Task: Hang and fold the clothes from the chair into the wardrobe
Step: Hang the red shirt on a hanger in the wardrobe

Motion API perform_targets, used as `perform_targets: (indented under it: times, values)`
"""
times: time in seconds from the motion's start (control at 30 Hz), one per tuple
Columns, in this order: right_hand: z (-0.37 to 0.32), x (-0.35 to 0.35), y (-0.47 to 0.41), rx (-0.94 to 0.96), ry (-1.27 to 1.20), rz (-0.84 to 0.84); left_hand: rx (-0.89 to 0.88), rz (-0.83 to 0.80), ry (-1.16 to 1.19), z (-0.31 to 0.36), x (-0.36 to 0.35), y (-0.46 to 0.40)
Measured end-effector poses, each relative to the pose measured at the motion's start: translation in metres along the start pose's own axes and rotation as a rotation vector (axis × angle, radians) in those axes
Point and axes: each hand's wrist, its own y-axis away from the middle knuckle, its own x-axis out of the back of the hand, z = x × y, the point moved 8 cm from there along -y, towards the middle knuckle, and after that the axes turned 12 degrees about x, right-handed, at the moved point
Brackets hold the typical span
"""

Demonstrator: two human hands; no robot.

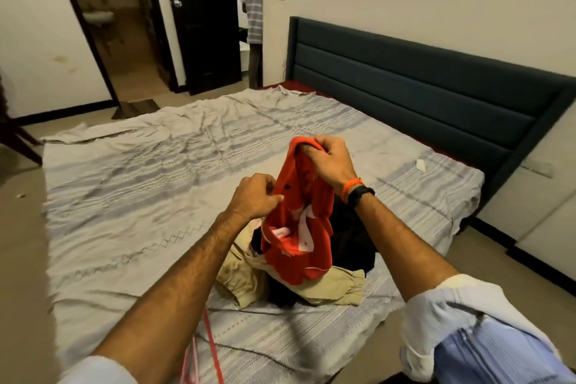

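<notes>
**Red shirt up in both hands, rest of the pile waiting on the bed**

Quick rundown. The red shirt (299,221) is held up over the bed (131,184), w/ its lower end drooping onto the clothes pile (299,284) (khaki + smth black) near the bed's front edge. Right hand (330,162) has its grip clamped on a bunched top edge, fingers curled into the cloth. Left hand (254,196) pinches the fabric lower down on the left side, right by a small dark button. So both grips are closed on the shirt, neither one free.

Handling, imo: it's light, soft, totally floppy, zero stiffness, so it'll sag wherever it isn't held. Not fragile, not slippery. Best places to take hold prob the shoulder seams or collar so it hangs flat and the front shows, then fold or slip a hanger in. Grabbing mid-body like now just leaves it scrunched.

Writing/brands: white markings on the red cloth, but crumpled, can't read any of it. No legible label anywhere. Some paper stuck on the far wall, too small to read.

Also around: dark padded headboard (405,78), pink/red hangers (199,362) at the bed's near edge, another person (254,9) standing in the doorway. Wardrobe + chair not clearly in view.
</notes>
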Motion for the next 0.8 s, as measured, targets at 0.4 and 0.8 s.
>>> perform_targets:
  times: [0.4,0.8]
  values:
    - [0.013,0.028,0.039,-0.119,0.63,-0.179,-0.169,0.159,0.376,0.073,0.063,0.012]
    - [-0.017,0.088,0.011,-0.038,0.277,0.17,-0.149,0.202,0.036,0.095,0.084,0.013]
